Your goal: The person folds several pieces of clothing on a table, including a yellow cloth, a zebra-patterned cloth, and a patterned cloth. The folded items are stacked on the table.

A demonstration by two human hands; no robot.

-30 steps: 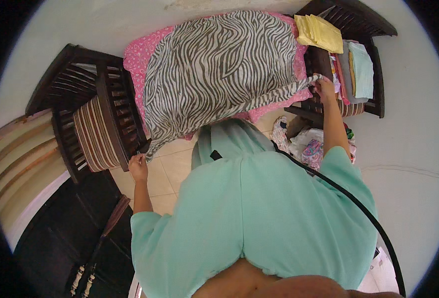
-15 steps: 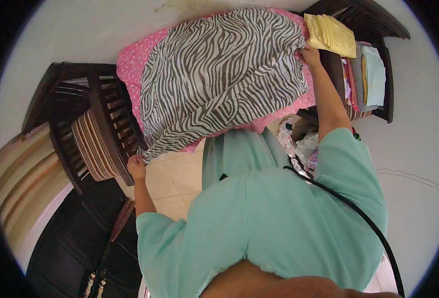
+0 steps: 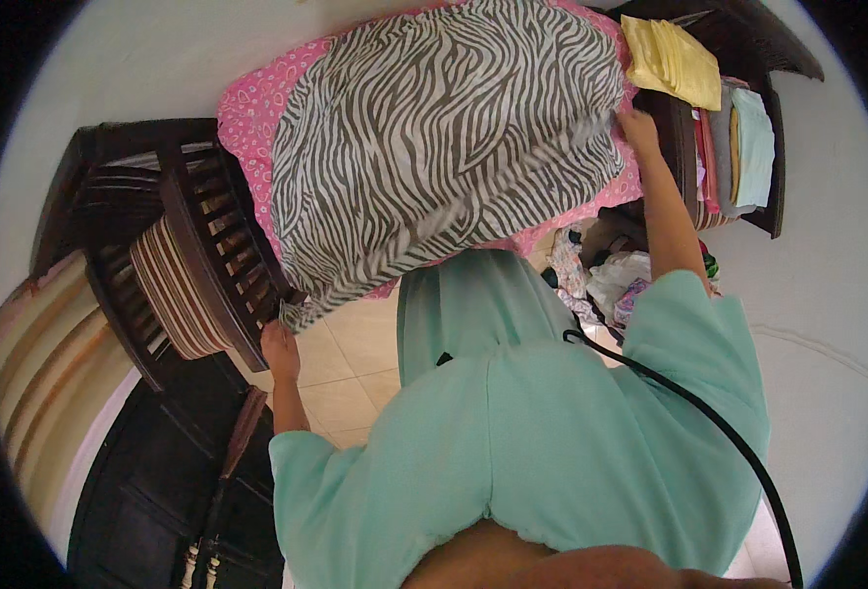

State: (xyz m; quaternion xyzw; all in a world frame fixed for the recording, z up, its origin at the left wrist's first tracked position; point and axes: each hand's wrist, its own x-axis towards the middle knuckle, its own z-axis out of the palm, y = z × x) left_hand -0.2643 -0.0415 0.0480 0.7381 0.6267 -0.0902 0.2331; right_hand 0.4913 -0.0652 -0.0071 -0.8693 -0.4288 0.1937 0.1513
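A black-and-white zebra-print cloth (image 3: 434,128) lies spread over a pink patterned cover (image 3: 247,128), which shows along its sides and near edge. At the near left corner of the zebra cloth, my left hand (image 3: 279,346) is closed on the fabric, beside the wooden chair arm. My right hand (image 3: 637,133) pinches the cloth's right edge, below a stack of folded yellow cloths. Between the two hands the near edge runs taut and slanting, smeared by motion. What supports the pink cover is hidden beneath it.
A dark wooden chair (image 3: 193,236) with a striped cushion (image 3: 179,285) stands at left. On another chair at right lie folded yellow cloths (image 3: 675,64) and a row of folded fabrics (image 3: 751,147). Loose clothes and bags (image 3: 616,280) sit below it. A black cable (image 3: 699,407) crosses my right side.
Both hands have moved a little toward me, the right one also rightward, drawing the near edge of the zebra cloth tighter. The whole view has shifted slightly.
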